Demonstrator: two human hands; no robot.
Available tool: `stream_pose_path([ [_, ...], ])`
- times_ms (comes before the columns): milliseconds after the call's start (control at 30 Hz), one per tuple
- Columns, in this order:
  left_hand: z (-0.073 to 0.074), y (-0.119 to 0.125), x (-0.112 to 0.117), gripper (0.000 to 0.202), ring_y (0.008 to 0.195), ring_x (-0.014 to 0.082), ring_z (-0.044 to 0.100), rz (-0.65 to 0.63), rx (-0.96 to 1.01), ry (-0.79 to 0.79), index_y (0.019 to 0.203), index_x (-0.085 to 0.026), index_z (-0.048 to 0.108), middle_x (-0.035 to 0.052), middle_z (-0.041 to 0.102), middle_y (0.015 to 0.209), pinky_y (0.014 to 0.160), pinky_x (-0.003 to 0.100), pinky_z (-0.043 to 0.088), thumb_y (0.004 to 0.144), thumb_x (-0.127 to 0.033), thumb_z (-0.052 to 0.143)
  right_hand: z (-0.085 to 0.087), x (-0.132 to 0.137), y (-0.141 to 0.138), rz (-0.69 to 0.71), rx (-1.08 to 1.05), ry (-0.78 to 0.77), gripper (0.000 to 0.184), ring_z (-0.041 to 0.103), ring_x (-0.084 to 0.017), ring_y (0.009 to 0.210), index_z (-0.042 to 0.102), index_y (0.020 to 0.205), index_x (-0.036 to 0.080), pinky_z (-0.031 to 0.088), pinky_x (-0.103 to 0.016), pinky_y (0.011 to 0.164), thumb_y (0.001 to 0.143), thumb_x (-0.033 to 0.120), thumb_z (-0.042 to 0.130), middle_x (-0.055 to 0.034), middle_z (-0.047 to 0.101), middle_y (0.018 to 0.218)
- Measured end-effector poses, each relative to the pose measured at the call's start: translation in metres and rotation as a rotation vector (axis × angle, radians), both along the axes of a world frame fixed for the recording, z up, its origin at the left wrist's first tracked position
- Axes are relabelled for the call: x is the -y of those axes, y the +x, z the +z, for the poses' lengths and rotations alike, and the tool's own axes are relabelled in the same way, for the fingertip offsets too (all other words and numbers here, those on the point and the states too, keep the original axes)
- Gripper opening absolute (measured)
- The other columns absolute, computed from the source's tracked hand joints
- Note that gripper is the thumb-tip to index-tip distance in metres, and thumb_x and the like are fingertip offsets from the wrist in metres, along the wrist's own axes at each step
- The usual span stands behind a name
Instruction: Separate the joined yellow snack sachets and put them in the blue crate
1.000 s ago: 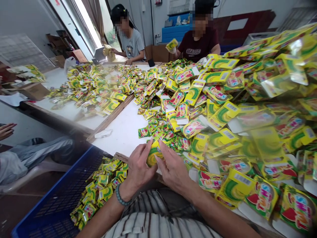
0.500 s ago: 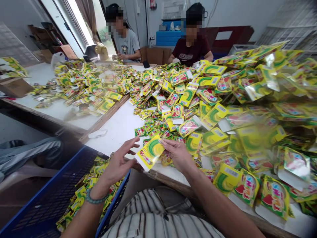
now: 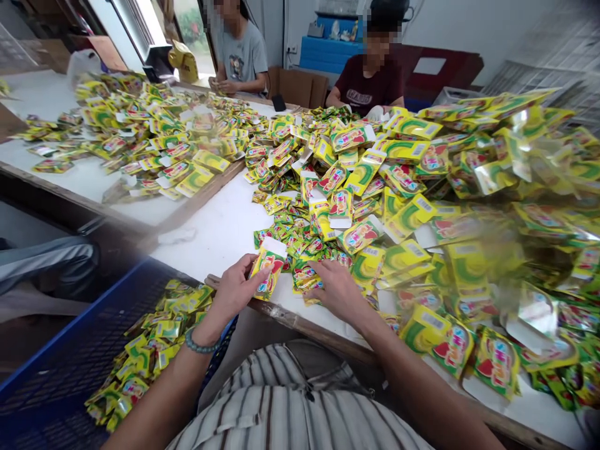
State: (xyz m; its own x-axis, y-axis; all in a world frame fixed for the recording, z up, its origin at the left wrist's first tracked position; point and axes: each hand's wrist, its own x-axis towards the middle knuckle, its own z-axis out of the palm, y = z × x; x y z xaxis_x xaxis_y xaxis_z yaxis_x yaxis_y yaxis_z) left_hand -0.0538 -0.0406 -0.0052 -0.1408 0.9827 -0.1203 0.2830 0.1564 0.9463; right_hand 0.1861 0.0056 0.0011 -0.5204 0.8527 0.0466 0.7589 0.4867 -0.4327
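Box [image 3: 272, 264] grasped in left hand [image 3: 238, 289], centre of the frame; green packet [image 3: 302, 272] by right hand [image 3: 339, 290], cannot tell if gripped; blue basket [image 3: 56, 369], lower left

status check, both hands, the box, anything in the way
Left hand holding box, white end pointing away. Right hand at small packets, grip unclear. Nothing seen blocking the box.

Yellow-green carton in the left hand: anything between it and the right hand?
Yes: green-and-yellow sachets sit between the carton and the right hand, close at its fingertips. Nothing else visible.
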Motion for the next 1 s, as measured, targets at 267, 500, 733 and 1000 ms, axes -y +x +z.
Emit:
stream_pose_path([
  [267,-0.007,0.002,-0.014,0.051,0.087,0.0236,0.064,-0.065,0.079,-0.043,0.11,-0.012,0.064,0.0087,0.071,0.103,0.075,0.031,0.051,0.074,-0.048,0.066,-0.003,-0.013,0.002,-0.193,-0.432,-0.17,0.014,0.05,-0.014,0.059,0.058,0.086,0.019,0.037,-0.024,0.056,0.078,0.03,0.063,0.0031,0.056,0.066],
  [500,0.009,0.024,-0.02,0.049,0.094,0.0249,0.064,-0.281,0.13,-0.086,0.113,-0.017,0.067,0.0062,0.071,0.108,0.079,0.031,0.051,0.077,-0.05,0.064,0.013,-0.027,-0.011,-0.285,-0.885,-0.175,0.019,0.049,-0.012,0.06,0.057,0.076,0.019,0.039,-0.024,0.056,0.074,0.036,0.064,0.0022,0.054,0.065],
  [733,0.013,0.029,-0.018,0.048,0.078,0.0203,0.068,-0.263,0.359,-0.204,0.109,-0.016,0.068,0.0056,0.074,0.096,0.069,0.028,0.052,0.074,-0.048,0.07,0.003,-0.028,-0.012,-0.186,-0.757,-0.172,0.011,0.048,-0.012,0.058,0.064,0.076,0.018,0.037,-0.023,0.056,0.078,0.028,0.061,0.0018,0.058,0.065],
  [1000,0.02,0.043,-0.019,0.053,0.084,0.0198,0.069,-0.289,0.444,-0.263,0.117,-0.017,0.064,0.0073,0.073,0.103,0.075,0.028,0.053,0.071,-0.039,0.076,0.008,-0.021,-0.009,-0.073,-0.7,-0.134,0.013,0.057,-0.013,0.067,0.067,0.079,0.017,0.044,-0.024,0.065,0.08,0.029,0.061,-0.0007,0.065,0.074],
])
